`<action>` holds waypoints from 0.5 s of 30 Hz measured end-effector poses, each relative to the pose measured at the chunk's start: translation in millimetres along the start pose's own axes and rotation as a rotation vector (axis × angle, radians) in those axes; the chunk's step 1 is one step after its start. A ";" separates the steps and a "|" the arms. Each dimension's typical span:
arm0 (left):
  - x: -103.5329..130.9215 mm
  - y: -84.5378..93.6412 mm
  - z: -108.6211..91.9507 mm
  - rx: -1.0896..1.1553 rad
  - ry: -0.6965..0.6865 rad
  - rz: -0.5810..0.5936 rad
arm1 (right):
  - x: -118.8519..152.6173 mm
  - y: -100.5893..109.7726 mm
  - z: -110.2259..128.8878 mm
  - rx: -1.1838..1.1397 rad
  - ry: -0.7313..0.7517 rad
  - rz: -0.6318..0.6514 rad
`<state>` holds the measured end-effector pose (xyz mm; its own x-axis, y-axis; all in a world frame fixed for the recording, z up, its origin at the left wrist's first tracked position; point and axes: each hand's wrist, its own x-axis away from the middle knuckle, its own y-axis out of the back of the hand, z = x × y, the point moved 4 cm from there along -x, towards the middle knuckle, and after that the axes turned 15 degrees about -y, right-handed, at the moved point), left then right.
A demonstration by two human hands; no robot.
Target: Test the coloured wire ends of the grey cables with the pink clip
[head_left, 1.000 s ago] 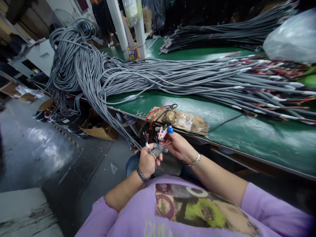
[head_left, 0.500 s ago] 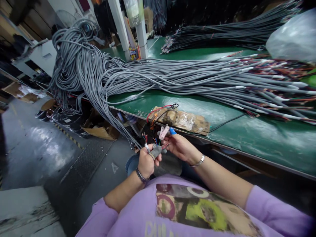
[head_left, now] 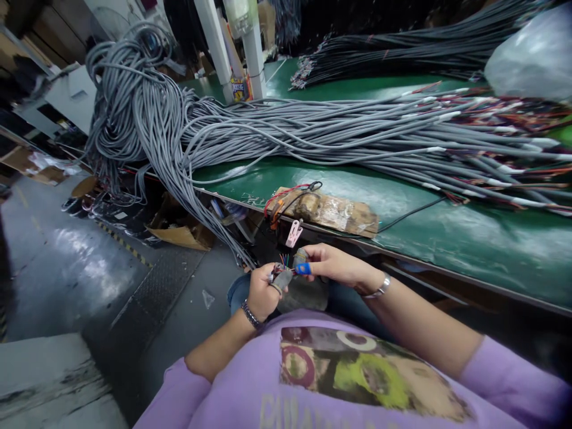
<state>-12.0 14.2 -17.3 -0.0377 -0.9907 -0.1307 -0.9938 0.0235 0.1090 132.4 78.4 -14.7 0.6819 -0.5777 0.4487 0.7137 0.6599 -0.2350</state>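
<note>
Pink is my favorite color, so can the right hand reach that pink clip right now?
Probably yes: the pink clip is just beyond the right hand, with nothing seen between them, though that hand's fingers look busy at the colored wires.

On the right hand, a band around one of the fingers is showing bright blue. Between both hands' fingers, thin wires are showing mixed colours, including green and blue. Just beyond the fingers, a clip is looking pale pink. Farther off, grey cables are crossing a green table. Nearer than the fingers, a lilac shirt is displaying a print in maroon, lime and beige.
</note>
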 end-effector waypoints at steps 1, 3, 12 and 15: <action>-0.2 0.1 0.1 -0.007 0.003 0.007 | 0.3 -0.5 1.2 0.029 0.017 -0.002; -1.0 -0.5 0.3 -0.006 0.015 0.038 | 0.9 -2.1 2.1 0.057 0.046 -0.020; -0.8 -0.7 6.0 0.101 0.091 0.110 | -7.4 -5.5 -10.2 -0.158 0.094 -0.224; 0.8 2.7 10.4 0.160 0.091 0.011 | -13.0 7.0 -17.7 -0.426 0.063 -0.280</action>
<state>-15.8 14.9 -27.4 -0.0461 -0.9982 -0.0396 -0.9977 0.0480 -0.0488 131.5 82.1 -37.4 0.4544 -0.7405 0.4952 0.8634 0.2294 -0.4493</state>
